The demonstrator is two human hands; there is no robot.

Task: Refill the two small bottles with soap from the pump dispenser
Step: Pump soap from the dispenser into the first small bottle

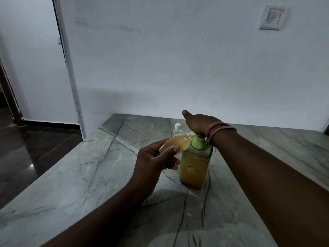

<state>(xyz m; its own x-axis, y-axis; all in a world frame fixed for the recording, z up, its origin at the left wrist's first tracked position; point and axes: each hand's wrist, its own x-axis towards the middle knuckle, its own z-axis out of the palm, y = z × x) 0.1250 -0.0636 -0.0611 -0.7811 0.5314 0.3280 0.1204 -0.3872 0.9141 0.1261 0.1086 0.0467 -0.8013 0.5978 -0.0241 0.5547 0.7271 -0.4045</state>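
**Soap refill at marble counter, one bottle at the nozzle**

Grey veined marble countertop fills the lower frame, w/ a plain white wall behind it, a white switch plate upper right and dark glossy floor off to the left.

Square clear plastic pump dispenser w/ amber soap and a light-green pump top stands upright on the counter, approx. centre frame. Right hand lies palm-down on the pump head, fingers straight & relaxed, thumb sticking out to the left; pink bangles sit on that wrist.

Left hand grips a small clear plastic bottle part-filled w/ amber soap, thumb across its side, fingers curled underneath. Bottle is tilted, neck end up against the green nozzle; exact contact can't be made out.

Second small clear bottle w/ a white cap stands upright on the counter just behind the dispenser, near the wall, capped, contents unclear.
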